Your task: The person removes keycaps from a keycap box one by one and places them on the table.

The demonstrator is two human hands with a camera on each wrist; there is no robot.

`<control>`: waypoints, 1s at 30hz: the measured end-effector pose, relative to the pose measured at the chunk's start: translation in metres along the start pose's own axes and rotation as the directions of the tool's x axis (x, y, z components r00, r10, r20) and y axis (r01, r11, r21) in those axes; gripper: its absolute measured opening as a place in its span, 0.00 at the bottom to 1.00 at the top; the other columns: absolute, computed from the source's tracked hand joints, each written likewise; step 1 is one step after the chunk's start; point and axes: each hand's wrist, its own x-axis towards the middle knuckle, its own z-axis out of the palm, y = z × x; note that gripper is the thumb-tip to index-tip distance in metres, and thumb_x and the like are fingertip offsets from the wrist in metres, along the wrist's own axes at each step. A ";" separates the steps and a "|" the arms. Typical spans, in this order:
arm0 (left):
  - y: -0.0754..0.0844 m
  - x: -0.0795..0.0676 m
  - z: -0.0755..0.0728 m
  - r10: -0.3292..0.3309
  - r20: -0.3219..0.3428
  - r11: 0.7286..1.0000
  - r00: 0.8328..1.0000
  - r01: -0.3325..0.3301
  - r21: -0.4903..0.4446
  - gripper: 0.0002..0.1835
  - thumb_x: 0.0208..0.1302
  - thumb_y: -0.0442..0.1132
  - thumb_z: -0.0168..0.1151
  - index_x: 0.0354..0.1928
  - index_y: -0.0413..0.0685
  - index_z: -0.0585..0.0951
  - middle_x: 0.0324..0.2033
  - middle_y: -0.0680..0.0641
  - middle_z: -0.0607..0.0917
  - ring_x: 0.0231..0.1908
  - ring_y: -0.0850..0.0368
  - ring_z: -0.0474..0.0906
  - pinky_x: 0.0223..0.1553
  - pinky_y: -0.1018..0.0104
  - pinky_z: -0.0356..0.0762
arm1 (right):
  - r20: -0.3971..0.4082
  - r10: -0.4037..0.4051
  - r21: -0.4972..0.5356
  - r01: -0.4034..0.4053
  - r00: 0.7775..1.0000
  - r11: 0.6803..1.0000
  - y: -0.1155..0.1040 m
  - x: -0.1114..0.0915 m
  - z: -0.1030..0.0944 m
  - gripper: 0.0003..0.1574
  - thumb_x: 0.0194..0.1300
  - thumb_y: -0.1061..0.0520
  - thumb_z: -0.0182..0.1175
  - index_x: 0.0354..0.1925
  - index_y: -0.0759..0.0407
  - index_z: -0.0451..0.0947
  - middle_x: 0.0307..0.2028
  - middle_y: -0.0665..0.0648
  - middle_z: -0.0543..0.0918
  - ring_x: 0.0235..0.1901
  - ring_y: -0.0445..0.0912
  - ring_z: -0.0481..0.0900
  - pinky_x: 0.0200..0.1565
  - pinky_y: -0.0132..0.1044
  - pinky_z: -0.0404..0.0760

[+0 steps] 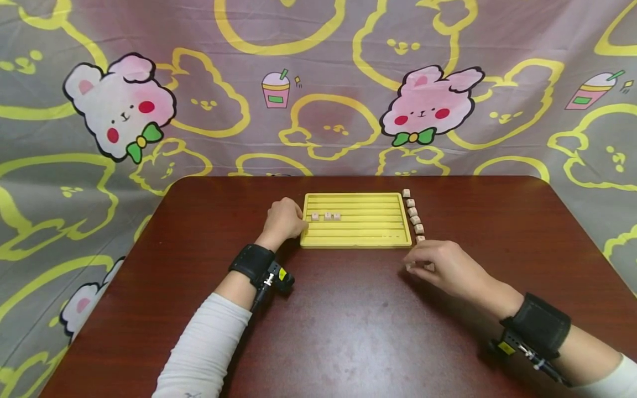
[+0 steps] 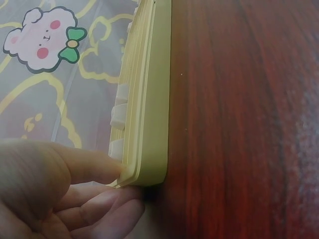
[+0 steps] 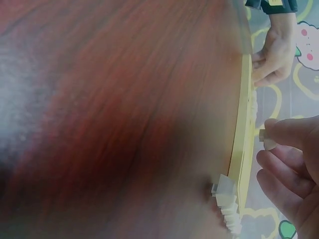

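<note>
A yellow ridged tray [image 1: 355, 246] lies flat on the table. My left hand [image 1: 286, 221] grips its left end; in the left wrist view the thumb [image 2: 94, 167] presses on the corner with the other fingers bent beneath. Three small white keycaps [image 1: 327, 216] sit along one ridge in the tray's left part. Off the tray's front right corner, my right hand [image 1: 448, 268] pinches one small keycap [image 3: 269, 143] between thumb and fingertips, above the table. Another keycap [image 1: 429, 267] shows partly behind that hand's fingers.
Several loose keycaps [image 1: 411, 211] stand in a line on the table beside the tray's right edge. The brown table [image 1: 348, 331] reaches back to a patterned curtain [image 1: 199, 110]. Each wrist wears a black strap [image 1: 252, 264] with a small camera.
</note>
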 end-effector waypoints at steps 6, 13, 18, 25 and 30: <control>0.000 0.000 0.000 0.009 -0.007 1.000 1.000 -0.009 0.005 0.17 0.52 0.37 0.64 0.10 0.50 0.72 0.09 0.54 0.73 0.18 0.56 0.73 0.22 0.68 0.63 | -0.033 -0.024 -0.005 0.024 0.999 1.000 0.003 -0.007 0.000 0.07 0.56 0.59 0.68 0.35 0.49 0.85 0.32 0.41 0.83 0.32 0.35 0.79 0.31 0.30 0.77; 0.000 -0.001 -0.001 0.030 -0.014 1.000 0.999 -0.030 0.006 0.19 0.51 0.36 0.63 0.08 0.51 0.68 0.08 0.55 0.68 0.16 0.57 0.67 0.26 0.66 0.61 | -0.034 -0.004 0.011 0.005 0.999 1.000 0.002 -0.012 -0.002 0.08 0.56 0.59 0.68 0.36 0.50 0.85 0.33 0.41 0.83 0.31 0.34 0.77 0.31 0.31 0.78; 0.000 -0.002 0.000 0.025 -0.004 1.000 1.000 -0.025 -0.003 0.20 0.51 0.35 0.62 0.08 0.52 0.66 0.08 0.55 0.67 0.13 0.59 0.66 0.23 0.67 0.59 | -0.049 -0.003 -0.024 0.001 0.999 1.000 0.002 -0.015 -0.002 0.09 0.54 0.58 0.70 0.36 0.50 0.86 0.34 0.43 0.84 0.35 0.36 0.80 0.35 0.33 0.80; 0.000 -0.002 0.000 0.026 -0.018 1.000 0.999 -0.026 0.001 0.18 0.50 0.36 0.63 0.09 0.51 0.68 0.09 0.56 0.67 0.15 0.59 0.65 0.23 0.68 0.60 | -0.062 0.014 -0.010 -0.014 0.998 1.000 0.001 -0.021 -0.003 0.09 0.55 0.58 0.69 0.37 0.49 0.85 0.34 0.42 0.83 0.35 0.35 0.79 0.34 0.33 0.80; 0.000 -0.002 0.000 0.024 -0.017 1.000 1.000 -0.024 0.002 0.17 0.50 0.36 0.63 0.10 0.51 0.70 0.10 0.55 0.68 0.15 0.59 0.66 0.22 0.68 0.61 | -0.063 0.028 -0.012 -0.028 0.998 1.000 0.001 -0.026 -0.003 0.10 0.55 0.57 0.69 0.38 0.47 0.85 0.35 0.40 0.83 0.37 0.32 0.79 0.37 0.30 0.79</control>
